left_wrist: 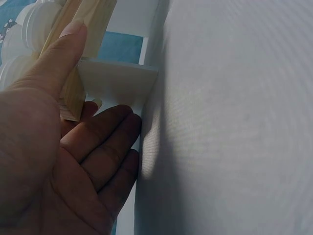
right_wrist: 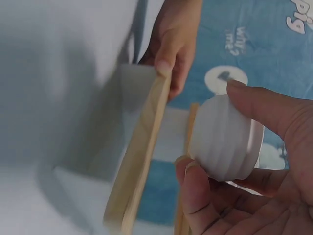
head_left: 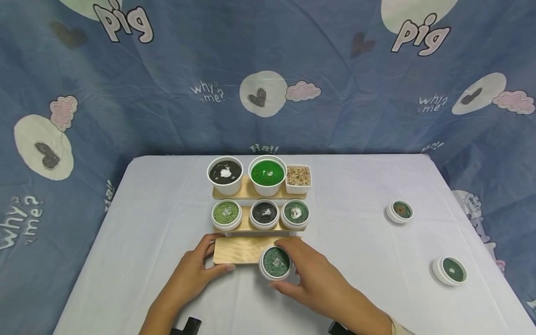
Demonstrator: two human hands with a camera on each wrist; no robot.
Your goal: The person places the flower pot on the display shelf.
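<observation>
A three-tier stand with wooden shelves (head_left: 238,250) stands on the white-covered table. At the left end of its lowest shelf is my left hand (head_left: 194,267), thumb on the front edge and forefinger by the back corner. The left wrist view shows that thumb on the wood (left_wrist: 98,29), other fingers beside the white support (left_wrist: 117,78). My right hand (head_left: 311,270) grips a small round white tub (head_left: 276,263) with speckled green contents, at the lowest shelf's front right. In the right wrist view the tub's ribbed side (right_wrist: 225,139) sits between thumb and fingers.
Three round tubs, light green (head_left: 226,212), black (head_left: 264,212) and green-and-white (head_left: 295,213), fill the middle shelf. Above stand a black tub (head_left: 225,174), a bright green tub (head_left: 267,174) and a square brown-filled tub (head_left: 298,178). Two green tubs (head_left: 399,212) (head_left: 450,271) stand at right.
</observation>
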